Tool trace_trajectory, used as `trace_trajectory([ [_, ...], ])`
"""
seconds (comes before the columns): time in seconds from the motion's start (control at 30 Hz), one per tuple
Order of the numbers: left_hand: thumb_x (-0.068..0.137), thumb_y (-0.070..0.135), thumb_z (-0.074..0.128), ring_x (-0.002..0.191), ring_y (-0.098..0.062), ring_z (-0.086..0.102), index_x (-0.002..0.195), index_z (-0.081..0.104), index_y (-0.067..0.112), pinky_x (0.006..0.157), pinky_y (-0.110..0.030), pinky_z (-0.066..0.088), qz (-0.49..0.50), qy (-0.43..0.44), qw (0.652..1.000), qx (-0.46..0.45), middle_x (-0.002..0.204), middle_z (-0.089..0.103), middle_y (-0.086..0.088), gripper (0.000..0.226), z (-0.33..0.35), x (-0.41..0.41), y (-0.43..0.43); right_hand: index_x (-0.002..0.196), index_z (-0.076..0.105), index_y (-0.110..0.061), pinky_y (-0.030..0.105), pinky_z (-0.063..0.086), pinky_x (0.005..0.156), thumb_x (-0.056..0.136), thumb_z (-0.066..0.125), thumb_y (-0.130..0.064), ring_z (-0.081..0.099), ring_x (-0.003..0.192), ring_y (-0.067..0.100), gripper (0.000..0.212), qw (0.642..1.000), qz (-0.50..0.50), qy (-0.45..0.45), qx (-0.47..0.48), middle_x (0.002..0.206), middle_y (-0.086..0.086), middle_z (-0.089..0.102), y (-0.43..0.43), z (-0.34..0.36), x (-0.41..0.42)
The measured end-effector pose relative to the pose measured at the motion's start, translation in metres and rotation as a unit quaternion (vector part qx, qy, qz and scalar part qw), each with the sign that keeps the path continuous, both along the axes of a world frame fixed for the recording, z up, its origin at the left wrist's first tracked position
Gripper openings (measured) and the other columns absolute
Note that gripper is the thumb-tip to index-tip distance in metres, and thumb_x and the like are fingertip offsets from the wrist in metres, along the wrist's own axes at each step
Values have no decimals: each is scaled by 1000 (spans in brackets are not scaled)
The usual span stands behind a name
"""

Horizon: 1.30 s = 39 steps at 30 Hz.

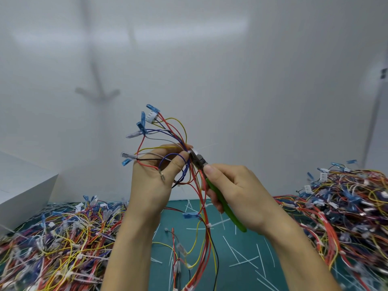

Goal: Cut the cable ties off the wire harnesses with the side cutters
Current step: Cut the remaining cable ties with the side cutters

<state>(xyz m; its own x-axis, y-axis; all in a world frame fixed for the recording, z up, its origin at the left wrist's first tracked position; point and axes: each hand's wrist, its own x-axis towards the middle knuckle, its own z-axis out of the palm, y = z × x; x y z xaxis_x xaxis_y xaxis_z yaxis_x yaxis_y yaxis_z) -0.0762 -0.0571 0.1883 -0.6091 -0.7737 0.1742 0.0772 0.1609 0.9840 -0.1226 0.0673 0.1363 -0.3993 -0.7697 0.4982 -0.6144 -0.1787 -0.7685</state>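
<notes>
My left hand (154,179) grips a wire harness (168,139) of red, yellow, blue and black wires, held up above the green mat (247,240). Blue and white connectors fan out at its top. My right hand (235,190) holds the green-handled side cutters (212,183), whose jaws sit at a white cable tie (194,152) on the bundle, right by my left fingertips. The harness's tail hangs down between my arms, with another white tie (209,225) on it.
A heap of harnesses (58,244) lies at the left and a bigger one (344,208) at the right. Several cut white tie pieces (243,262) litter the mat. A white box (23,190) stands at the far left. A white wall is behind.
</notes>
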Motion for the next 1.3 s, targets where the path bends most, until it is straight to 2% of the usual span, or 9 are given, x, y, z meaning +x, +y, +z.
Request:
trace_trajectory([
  [0.27, 102, -7, 22, 74, -12, 35, 145, 13, -16, 60, -13, 35, 12, 4, 1000, 7, 103, 40, 0, 45, -9, -11, -23, 71, 59, -16, 33, 48, 53, 104, 44, -37, 52, 52, 15, 42, 1000, -3, 7, -1, 56, -1, 54, 0, 0, 1],
  [0.4, 103, -5, 26, 63, -13, 52, 146, 21, -12, 63, -12, 39, 31, -22, 999, 8, 39, 55, 0, 44, -13, -15, -38, 71, 60, -17, 33, 48, 53, 104, 44, -37, 52, 53, 15, 42, 1000, 0, 6, -1, 57, -1, 54, -1, 0, 1],
  [0.6, 102, -5, 28, 71, -20, 46, 135, 36, -21, 70, -21, 40, 50, -29, 998, 31, 27, 46, 11, 37, -18, -18, -47, 70, 59, -16, 30, 47, 51, 104, 44, -36, 51, 52, 14, 42, 1000, -2, 1, 1, 56, -1, 53, 0, 0, 2],
  [0.67, 103, -4, 25, 70, -23, 45, 122, 48, -18, 80, -12, 43, 11, -60, 994, -95, 64, 72, -15, 33, -26, -9, -43, 70, 59, -17, 29, 46, 51, 104, 44, -37, 50, 52, 14, 42, 1000, -3, 0, 3, 56, -1, 53, 0, 0, 2],
  [0.77, 104, -1, 19, 137, -38, 36, 138, 26, -15, 96, -9, -7, 93, -86, 972, -197, 150, 35, -29, 37, -15, 14, -30, 70, 59, -17, 30, 47, 51, 103, 43, -37, 51, 52, 14, 42, 1000, -4, -1, 3, 57, 0, 54, -1, 0, 3],
  [0.83, 102, -4, 20, 140, -32, 33, 118, 47, -17, 95, -5, -6, 92, -72, 977, -180, 129, 52, -24, 34, -12, 7, -31, 69, 59, -17, 31, 48, 51, 103, 43, -38, 52, 52, 15, 43, 1000, -6, -4, 8, 57, 0, 54, -1, -1, 4],
  [0.93, 101, -9, 21, 76, -29, 43, 69, 41, 13, 85, -2, 37, 63, -43, 995, -63, 77, 35, 3, 43, -15, -22, -24, 70, 60, -17, 33, 48, 52, 104, 43, -37, 53, 52, 16, 43, 1000, -6, -12, 18, 57, 0, 56, -2, -2, 4],
  [1.2, 101, -9, 34, 95, -20, 66, 136, 42, -13, 114, -36, 33, 13, 43, 999, -21, 110, 66, -33, 37, -44, 24, -39, 77, 63, -14, 38, 51, 60, 100, 51, -44, 57, 56, 14, 40, 994, -70, -77, -39, 63, -1, 63, -5, -2, -2],
  [1.3, 85, -4, 67, 70, -6, 72, 93, 75, 6, 77, -16, 54, 6, 124, 984, -130, 72, 76, -1, 15, -46, 53, -9, 82, 65, -15, 25, 50, 57, 92, 65, -44, 59, 57, 10, 31, 994, -84, -59, -45, 67, -4, 67, -5, -2, -3],
])
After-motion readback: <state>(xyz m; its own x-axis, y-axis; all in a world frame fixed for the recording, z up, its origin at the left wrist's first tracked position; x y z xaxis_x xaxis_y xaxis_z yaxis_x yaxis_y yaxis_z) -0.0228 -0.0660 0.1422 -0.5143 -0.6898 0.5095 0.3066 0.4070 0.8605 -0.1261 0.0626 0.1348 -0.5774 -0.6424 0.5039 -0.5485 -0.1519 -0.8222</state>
